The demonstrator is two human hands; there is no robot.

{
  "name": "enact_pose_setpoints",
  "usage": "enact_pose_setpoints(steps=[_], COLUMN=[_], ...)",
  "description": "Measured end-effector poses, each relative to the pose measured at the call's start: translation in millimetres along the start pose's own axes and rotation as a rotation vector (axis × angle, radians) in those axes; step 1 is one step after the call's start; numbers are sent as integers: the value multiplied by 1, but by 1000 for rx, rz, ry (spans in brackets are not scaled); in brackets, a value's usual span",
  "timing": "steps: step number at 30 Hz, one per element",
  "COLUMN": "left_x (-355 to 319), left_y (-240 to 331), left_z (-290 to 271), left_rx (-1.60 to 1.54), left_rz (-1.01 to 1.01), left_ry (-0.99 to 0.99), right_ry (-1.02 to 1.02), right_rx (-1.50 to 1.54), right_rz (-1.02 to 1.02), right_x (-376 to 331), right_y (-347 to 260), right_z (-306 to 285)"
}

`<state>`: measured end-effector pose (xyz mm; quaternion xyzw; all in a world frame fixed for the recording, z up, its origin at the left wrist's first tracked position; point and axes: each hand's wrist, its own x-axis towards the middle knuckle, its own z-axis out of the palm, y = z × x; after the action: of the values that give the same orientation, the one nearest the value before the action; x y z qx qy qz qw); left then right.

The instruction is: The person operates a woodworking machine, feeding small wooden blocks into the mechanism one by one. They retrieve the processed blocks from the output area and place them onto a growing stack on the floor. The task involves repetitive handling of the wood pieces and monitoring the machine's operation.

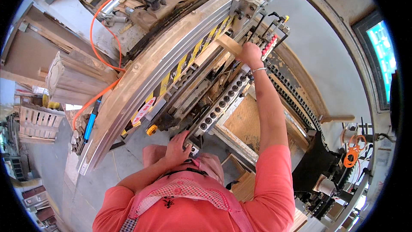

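Observation:
My right hand [251,54] reaches far out over the woodworking machine and grips a pale wooden piece [228,44] held under the machine's long metal beam [180,56] with yellow-black stripes. My left hand [178,146] rests close to my body on the near end of a grey bar with a row of round holes [223,101], fingers curled on its metal edge. Both sleeves are coral pink.
An orange air hose [103,60] loops over the beam's left side, with a blue tool [89,124] hanging at its end. Stacked moulded wood pieces [73,77] lie at left. A plywood board [246,120] lies below the bar. A black cable chain [296,99] runs right; a screen [384,56] glows far right.

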<state>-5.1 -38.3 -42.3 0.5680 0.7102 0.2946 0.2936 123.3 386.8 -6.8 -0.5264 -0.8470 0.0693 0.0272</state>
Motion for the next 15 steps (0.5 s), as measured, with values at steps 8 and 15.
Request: enact_pose_setpoints(steps=[8, 15], left_x=[0, 2], left_y=[-3, -4], left_z=[2, 5], left_rx=[10, 1], left_rz=[21, 15], left_ry=[13, 23], right_ry=[-20, -11], right_rx=[7, -39], right_rz=[31, -57], right_x=[-1, 4], right_y=[-4, 4], right_z=[-2, 0])
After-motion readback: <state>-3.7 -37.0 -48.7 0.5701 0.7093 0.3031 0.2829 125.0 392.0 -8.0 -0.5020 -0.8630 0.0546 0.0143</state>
